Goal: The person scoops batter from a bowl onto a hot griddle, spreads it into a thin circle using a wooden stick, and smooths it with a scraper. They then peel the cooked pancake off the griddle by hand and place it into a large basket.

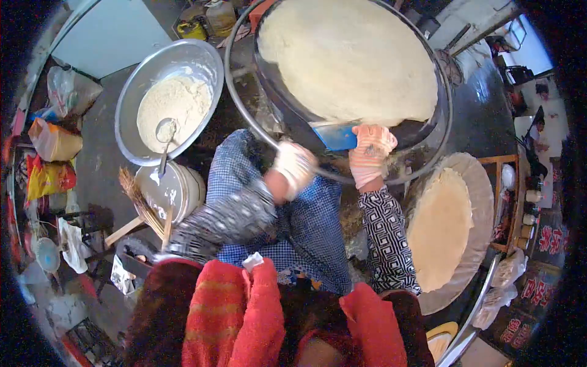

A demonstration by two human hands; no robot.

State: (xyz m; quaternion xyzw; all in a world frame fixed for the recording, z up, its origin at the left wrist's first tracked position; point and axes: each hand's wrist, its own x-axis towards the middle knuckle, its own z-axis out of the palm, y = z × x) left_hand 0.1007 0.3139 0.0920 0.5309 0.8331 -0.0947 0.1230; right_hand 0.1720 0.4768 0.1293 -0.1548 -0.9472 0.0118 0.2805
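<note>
A large round griddle (pixel 278 92) carries a wide pale pancake (pixel 351 58) that covers most of it. My right hand (pixel 371 153), in a pink-and-white glove, holds a blue scraper (pixel 335 136) at the pancake's near edge. My left hand (pixel 295 166), in a white glove, grips the metal ring (pixel 235 92) that runs around the griddle, at its near side. Both forearms wear patterned sleeves over a blue checked apron.
A big metal basin (pixel 131 92) of pale batter with a ladle (pixel 165 131) stands at the left, above a white bucket (pixel 177 186) and a straw brush (pixel 137 202). A stack of finished pancakes (pixel 439 229) lies on a round tray at the right. Bags and clutter line the far left.
</note>
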